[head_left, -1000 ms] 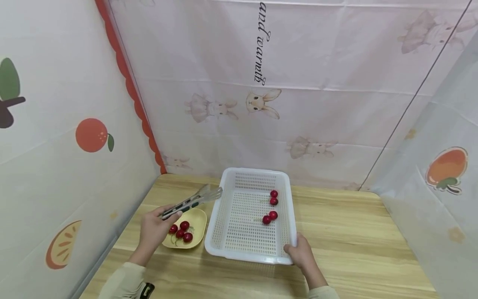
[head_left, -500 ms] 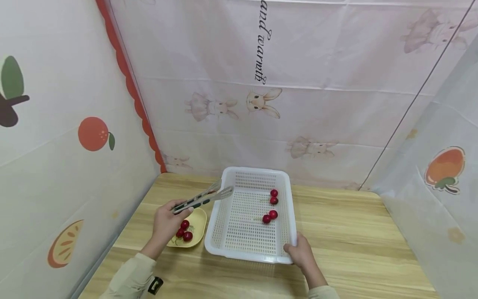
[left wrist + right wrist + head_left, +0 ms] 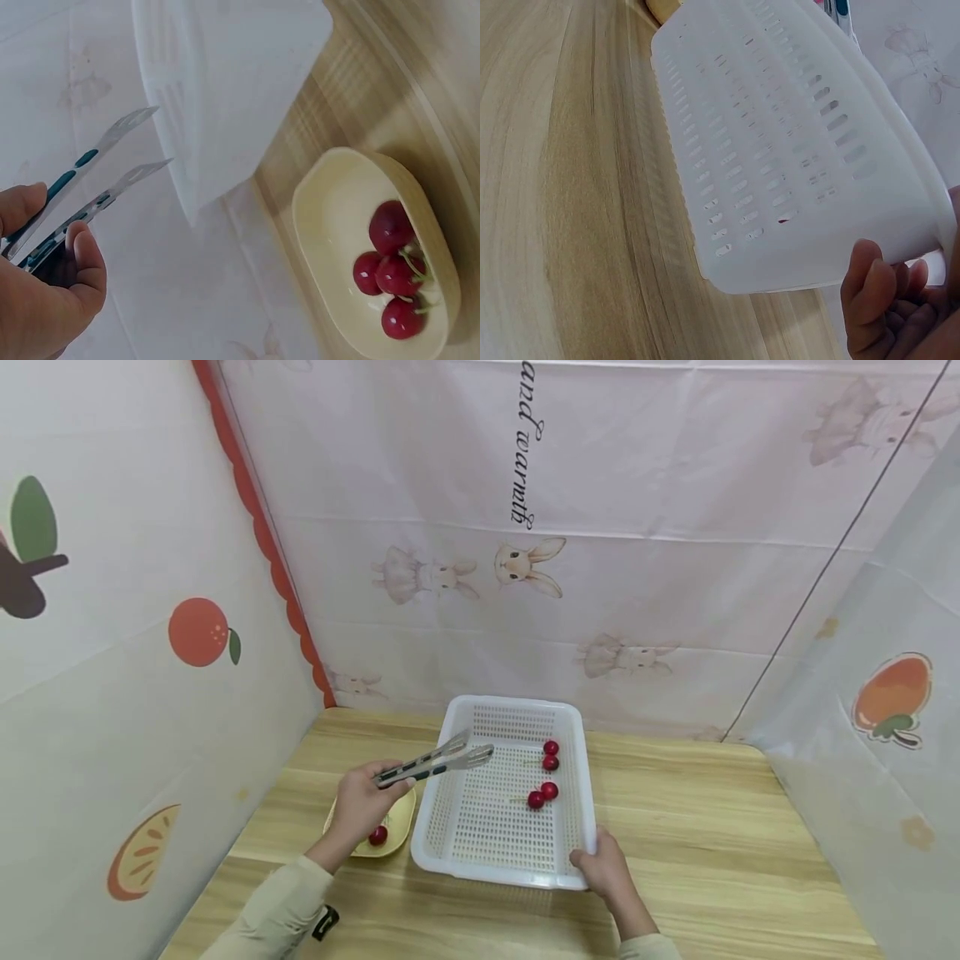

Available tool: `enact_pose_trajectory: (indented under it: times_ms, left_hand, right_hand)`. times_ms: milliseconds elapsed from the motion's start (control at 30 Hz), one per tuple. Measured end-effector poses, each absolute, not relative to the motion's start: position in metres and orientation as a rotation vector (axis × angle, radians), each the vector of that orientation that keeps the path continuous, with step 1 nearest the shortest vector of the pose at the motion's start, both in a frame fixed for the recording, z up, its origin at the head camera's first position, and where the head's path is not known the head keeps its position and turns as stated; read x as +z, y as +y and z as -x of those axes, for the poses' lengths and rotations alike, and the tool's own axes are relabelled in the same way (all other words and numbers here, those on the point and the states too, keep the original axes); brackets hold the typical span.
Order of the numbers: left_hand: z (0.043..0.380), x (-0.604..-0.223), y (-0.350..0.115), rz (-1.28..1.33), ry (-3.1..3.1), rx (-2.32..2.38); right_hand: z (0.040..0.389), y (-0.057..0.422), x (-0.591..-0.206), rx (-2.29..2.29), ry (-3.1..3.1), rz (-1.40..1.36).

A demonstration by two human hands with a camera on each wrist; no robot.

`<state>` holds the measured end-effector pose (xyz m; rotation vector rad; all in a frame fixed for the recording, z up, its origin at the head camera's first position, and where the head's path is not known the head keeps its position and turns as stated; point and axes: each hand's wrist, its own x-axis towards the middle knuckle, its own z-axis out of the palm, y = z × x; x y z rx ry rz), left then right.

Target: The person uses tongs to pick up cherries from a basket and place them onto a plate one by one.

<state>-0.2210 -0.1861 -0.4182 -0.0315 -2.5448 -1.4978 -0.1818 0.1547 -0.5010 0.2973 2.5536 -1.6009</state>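
The left hand [image 3: 365, 802] has its fingers closed round tongs [image 3: 431, 768], tips parted and empty, above the left part of the basket [image 3: 487, 853]. The right hand [image 3: 603, 864] grips the basket's near right corner. Four cherries [image 3: 536, 799] lie inside, toward its right wall; four more occupy the dish [image 3: 330, 210] left of the basket. Step judged: approach for a pick-up. The next move appears to call for lowering the tips around one cherry.

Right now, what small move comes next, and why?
Probably ease the tongs right, toward the cherries in the white basket: the tongs are open and empty over its left side, all four cherries lie toward its right, and the right hand grips its corner.
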Motion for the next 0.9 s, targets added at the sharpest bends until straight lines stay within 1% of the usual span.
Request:
enact_pose_trajectory:
  times_ms: [300, 667, 900]
  left_hand:
    - [0.222, -0.416, -0.167, 0.162, -2.559, -1.453]
    - [0.229, -0.419, -0.150, 0.208, -2.614, -1.512]
    - [0.236, -0.417, -0.142, 0.256, -2.702, -1.414]
  right_hand:
    - [0.181, 0.155, -0.500, -1.615, 2.556, -0.311]
    - [0.181, 0.155, -0.502, -1.604, 2.562, -0.312]
    - [0.181, 0.155, -0.502, -1.624, 2.545, -0.316]
